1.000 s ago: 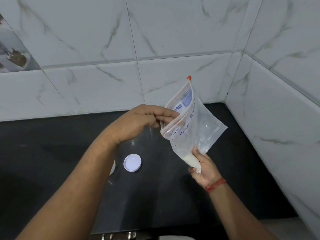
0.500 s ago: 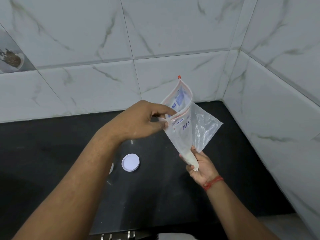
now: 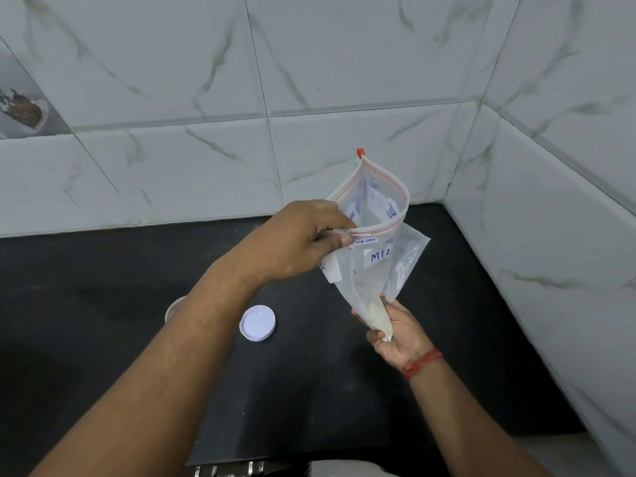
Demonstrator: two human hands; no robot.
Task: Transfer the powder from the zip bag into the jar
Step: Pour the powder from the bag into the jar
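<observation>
A clear zip bag (image 3: 373,256) with a red zip strip and a handwritten label hangs in the air above the black counter, its mouth gaping. White powder (image 3: 377,316) has gathered in its lowest corner. My left hand (image 3: 296,242) pinches the bag's rim at the left of the mouth. My right hand (image 3: 399,333) holds the powder-filled bottom corner from below. Only the rim of the jar (image 3: 173,308) shows on the counter, the rest hidden behind my left forearm. The jar's white lid (image 3: 258,322) lies flat beside it.
The black counter (image 3: 103,304) ends at marble-tiled walls (image 3: 550,218) behind and to the right, forming a corner just beyond the bag. The counter's front edge runs along the bottom of the view.
The bag's mouth has been pulled wider and its body turned, so the label faces me more. The powder has settled further into the bottom corner. Both hands kept their hold.
</observation>
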